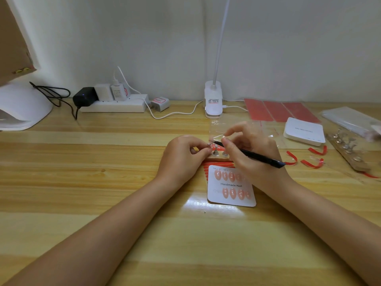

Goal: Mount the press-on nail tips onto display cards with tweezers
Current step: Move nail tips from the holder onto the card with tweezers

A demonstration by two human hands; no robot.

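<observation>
Display card (231, 185) printed "Handmade Nail" lies on the bench (103, 162), near side of both hands, carrying pink nail tips (232, 193). Right hand (247, 149) pinches black tweezers (249, 154); left hand (183, 155) fingers pinch something tiny.

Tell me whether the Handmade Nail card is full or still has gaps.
Nearly full: the card shows four pink tips in each row, but the bottom row's leftmost spot looks bare.

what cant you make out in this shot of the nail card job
- Head view: whatever the left hand pinches is too small to identify.
- The wooden holder block is mostly hidden behind both hands.
- The display card has its right edge covered by the right hand.
- The tweezers tip is blurred against the plastic bag.
</observation>
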